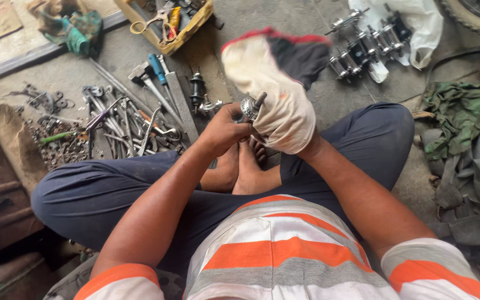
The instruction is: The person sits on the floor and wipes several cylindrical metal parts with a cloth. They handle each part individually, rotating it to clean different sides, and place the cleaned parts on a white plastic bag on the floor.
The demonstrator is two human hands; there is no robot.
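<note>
Seated cross-legged on the concrete floor (pixel 284 16), the person holds a metal hub (pixel 250 106) above the feet. The left hand (pixel 224 130) is closed around its lower end; the right hand (pixel 284 119) wraps a white-and-red cloth (pixel 276 66) over it, fingers hidden. This looks like wiping the hub clean, calling for turning it under the cloth. Tools (pixel 134 119) lie by the left knee

**Tight floor, one open lane ahead**

Bare concrete (pixel 240 22) ahead of the hands gives passage. The left is blocked by the spanner pile (pixel 123 125) and loose nuts (pixel 56 147). Hub cluster (pixel 365 47) on the plastic bag (pixel 423 25) blocks front right. Rubber scraps (pixel 473 183) crowd the right, possibly inner tubes. Crossed legs (pixel 112 191) close the near side.
</note>
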